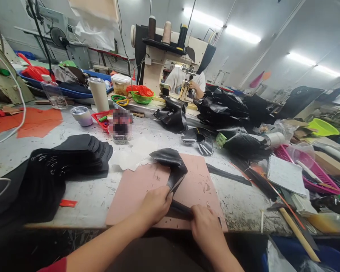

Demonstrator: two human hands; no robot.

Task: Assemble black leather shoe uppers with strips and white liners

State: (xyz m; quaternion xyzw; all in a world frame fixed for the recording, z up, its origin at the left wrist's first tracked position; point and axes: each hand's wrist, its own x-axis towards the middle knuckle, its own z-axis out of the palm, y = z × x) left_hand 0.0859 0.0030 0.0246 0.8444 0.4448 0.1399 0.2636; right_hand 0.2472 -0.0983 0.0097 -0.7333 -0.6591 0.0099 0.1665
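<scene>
No words, labels, brands, numbers or signs could be read, even on the notebook [286,175] at right.

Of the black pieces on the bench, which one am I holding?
The bent piece over the pink board, gripped by the left hand and right hand; the black stack lies left of the board, untouched.

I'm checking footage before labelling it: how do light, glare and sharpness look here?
Head view, top: ceiling lights blown out to white; head view, centre: sheen on the black material, left hand and right hand fairly clear; head view, left of centre: a pixelated block hiding much of the clear container; head view, far right: background soft, stretched and leaning.
</scene>
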